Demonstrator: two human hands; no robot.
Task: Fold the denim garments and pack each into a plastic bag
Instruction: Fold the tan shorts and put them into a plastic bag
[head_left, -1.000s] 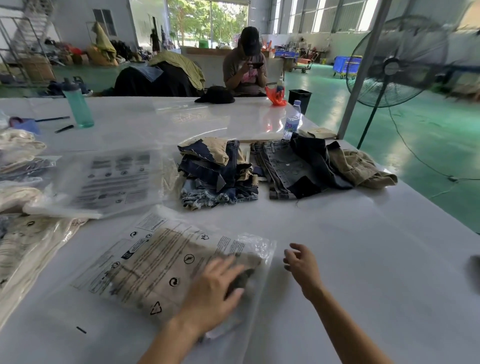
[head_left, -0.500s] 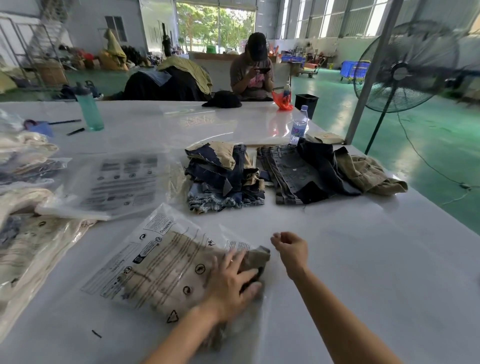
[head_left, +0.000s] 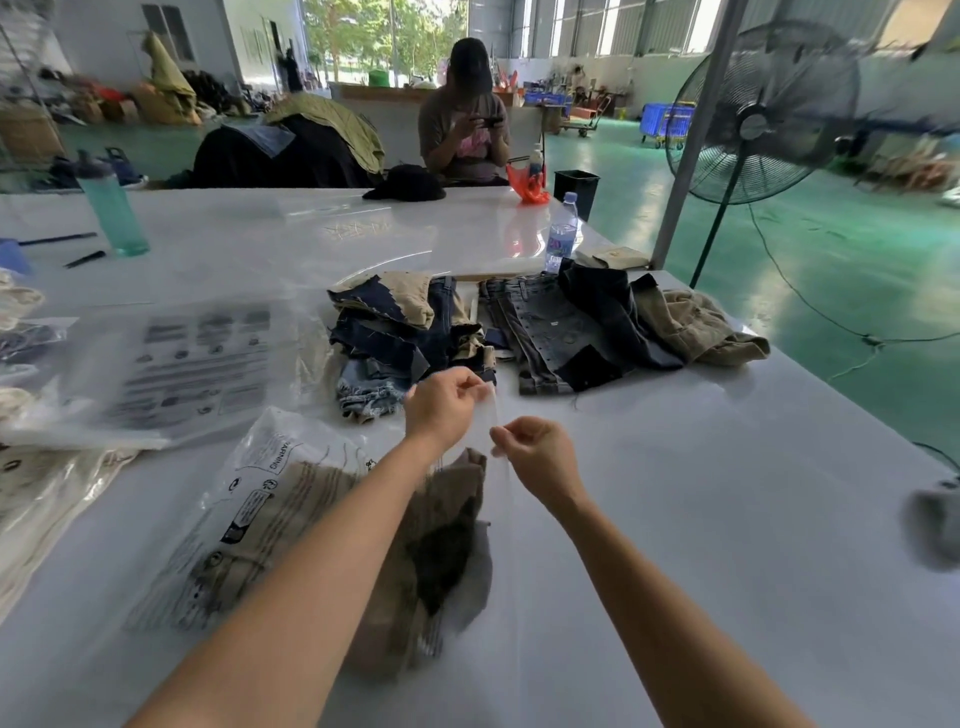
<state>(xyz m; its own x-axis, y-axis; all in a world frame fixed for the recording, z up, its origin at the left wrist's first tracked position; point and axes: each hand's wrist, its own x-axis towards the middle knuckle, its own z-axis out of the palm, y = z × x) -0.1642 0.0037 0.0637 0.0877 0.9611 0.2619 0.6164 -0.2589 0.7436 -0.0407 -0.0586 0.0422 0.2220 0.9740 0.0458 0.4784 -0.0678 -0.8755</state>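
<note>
A clear printed plastic bag lies on the white table in front of me, with a folded tan and dark garment inside it. My left hand and my right hand both pinch the bag's thin open flap, lifted a little above the table. Behind them a stack of folded denim pieces sits mid-table. To its right lie loose denim and khaki garments.
A pile of empty printed bags lies at the left, with packed bags at the far left edge. A teal bottle and a water bottle stand farther back. A seated person faces me; a standing fan is right.
My left hand has lifted off the bagged garment and my right hand has risen; both now pinch the bag's flap. The camera has moved closer.
</note>
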